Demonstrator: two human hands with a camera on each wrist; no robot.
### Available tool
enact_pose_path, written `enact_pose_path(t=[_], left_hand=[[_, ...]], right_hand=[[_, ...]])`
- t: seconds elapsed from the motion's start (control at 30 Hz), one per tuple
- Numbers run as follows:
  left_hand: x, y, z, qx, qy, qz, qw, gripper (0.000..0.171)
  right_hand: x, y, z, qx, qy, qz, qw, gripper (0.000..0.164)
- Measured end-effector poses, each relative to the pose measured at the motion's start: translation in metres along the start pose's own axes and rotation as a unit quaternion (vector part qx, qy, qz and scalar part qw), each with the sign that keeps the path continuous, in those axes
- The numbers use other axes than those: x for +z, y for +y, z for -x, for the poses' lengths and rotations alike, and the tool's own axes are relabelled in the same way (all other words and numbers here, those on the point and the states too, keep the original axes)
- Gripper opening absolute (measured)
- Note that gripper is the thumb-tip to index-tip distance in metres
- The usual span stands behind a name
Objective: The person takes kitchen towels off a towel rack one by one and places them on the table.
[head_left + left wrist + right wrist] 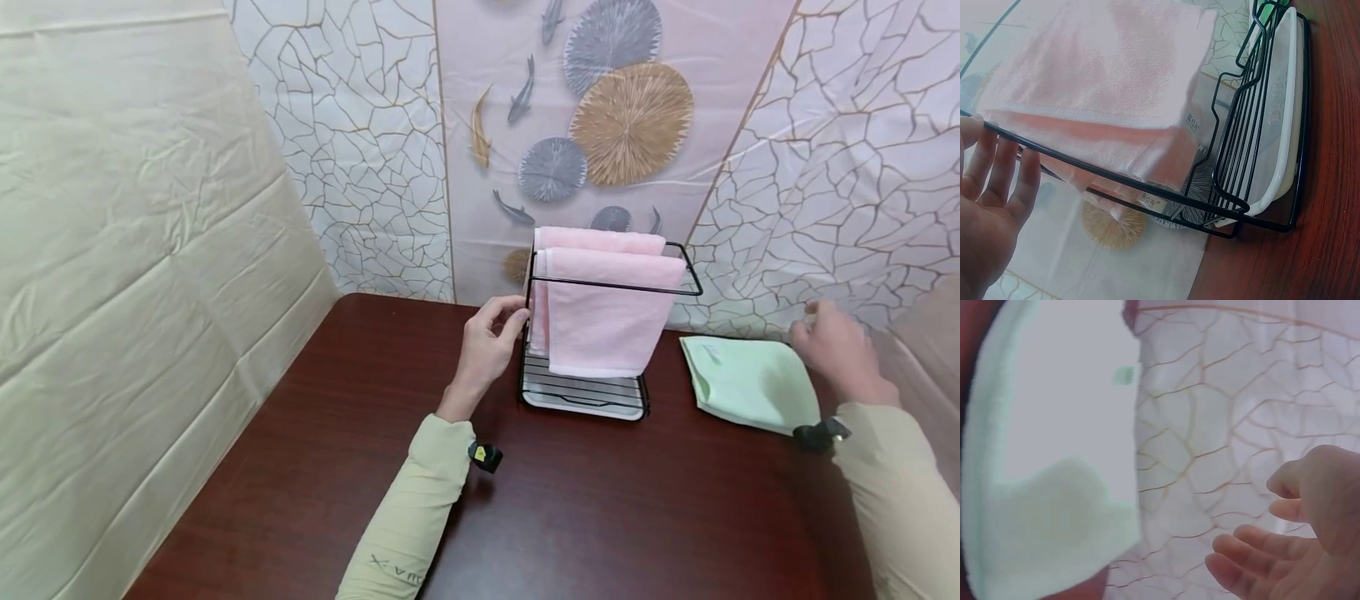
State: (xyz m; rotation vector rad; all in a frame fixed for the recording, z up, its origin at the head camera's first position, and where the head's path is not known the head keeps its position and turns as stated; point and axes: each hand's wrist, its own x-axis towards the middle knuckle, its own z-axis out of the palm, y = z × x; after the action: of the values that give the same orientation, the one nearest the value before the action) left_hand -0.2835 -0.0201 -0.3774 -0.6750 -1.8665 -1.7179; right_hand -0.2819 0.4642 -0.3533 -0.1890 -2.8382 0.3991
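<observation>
Two pink towels hang folded over the top of a black wire rack (1072, 161), the front towel (611, 321) lower than the back one (600, 240). With thumb and fingertips, my left hand (480, 354) pinches the rack's left upright. In the left wrist view, the fingers of that left hand (991, 212) lie against the black wire. On the table to the right, a folded light green towel (757, 383) lies flat. My right hand (840, 354) hovers at its right edge, fingers loosely bent, holding nothing; the right wrist view shows this hand (1297, 531) apart from the towel.
A white tray (588, 407) sits in the rack's base. Everything stands on a dark reddish-brown table (600, 500). Behind it hangs a patterned backdrop (360, 150), with a beige cloth (150, 250) down the left side.
</observation>
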Motion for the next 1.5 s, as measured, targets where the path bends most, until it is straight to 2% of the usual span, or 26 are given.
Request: enact_pose_path(t=[0.23,0.4,0.77,1.07,1.33,1.5], left_hand=[[0.0,-0.001,0.0,-0.001,-0.003,-0.001,1.0,0.02],[0.001,-0.001,0.0,-0.003,-0.004,-0.001,1.0,0.019],[0.0,0.001,0.0,-0.008,0.001,0.002,1.0,0.017],[-0.003,0.0,0.0,-0.008,-0.002,0.003,1.0,0.017],[0.0,0.001,0.0,-0.012,0.001,0.015,0.9998,0.017],[0.0,0.001,0.0,-0.011,0.003,0.011,0.9999,0.016]], right_hand=[[-0.019,-0.026,-0.003,-0.035,0.036,-0.027,0.998,0.046],[-0.03,-0.044,-0.002,-0.066,0.059,-0.024,0.996,0.04],[-0.059,-0.086,0.004,-0.092,0.09,-0.02,0.991,0.04],[-0.077,-0.128,0.013,-0.145,0.144,-0.059,0.977,0.037],[-0.085,-0.156,0.022,-0.185,0.157,-0.059,0.968,0.036],[-0.086,-0.171,0.022,-0.2,0.147,-0.057,0.967,0.036]])
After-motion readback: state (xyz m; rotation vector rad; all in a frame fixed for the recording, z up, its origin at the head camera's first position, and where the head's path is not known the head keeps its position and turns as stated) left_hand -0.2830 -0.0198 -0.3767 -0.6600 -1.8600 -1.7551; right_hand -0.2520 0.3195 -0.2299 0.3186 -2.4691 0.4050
